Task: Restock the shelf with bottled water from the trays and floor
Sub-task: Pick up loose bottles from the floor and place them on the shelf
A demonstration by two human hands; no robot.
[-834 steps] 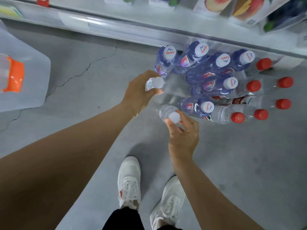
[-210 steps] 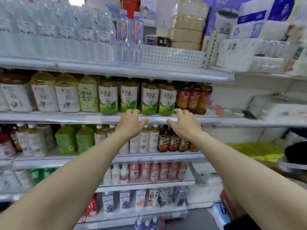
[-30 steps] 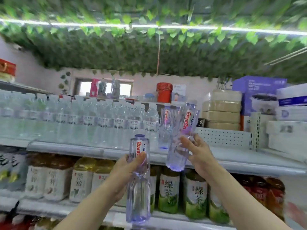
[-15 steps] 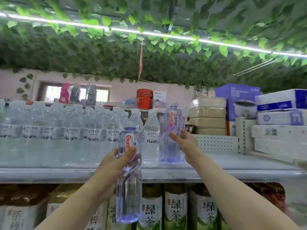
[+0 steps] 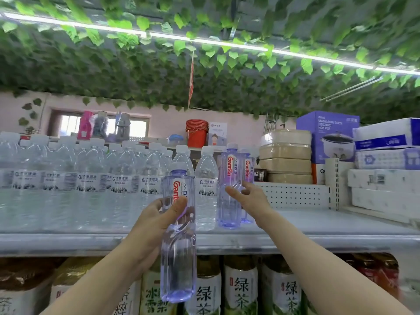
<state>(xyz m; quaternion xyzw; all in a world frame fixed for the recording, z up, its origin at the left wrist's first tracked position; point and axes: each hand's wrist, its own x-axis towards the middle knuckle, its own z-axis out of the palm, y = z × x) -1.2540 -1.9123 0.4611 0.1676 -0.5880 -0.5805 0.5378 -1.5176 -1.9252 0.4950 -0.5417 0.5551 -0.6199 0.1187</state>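
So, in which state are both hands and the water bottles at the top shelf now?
left hand, grips the held purple bottle at its middle.
held purple bottle, upright, capped, not yet on the top shelf.
right hand, holds the front shelf bottle.
front shelf bottle, upright on that shelf, capped.
rear purple bottle, upright just behind it.
clear bottles, upright in rows, capped.

Right bottle (image 5: 229, 189) now upright on shelf (image 5: 295, 233).
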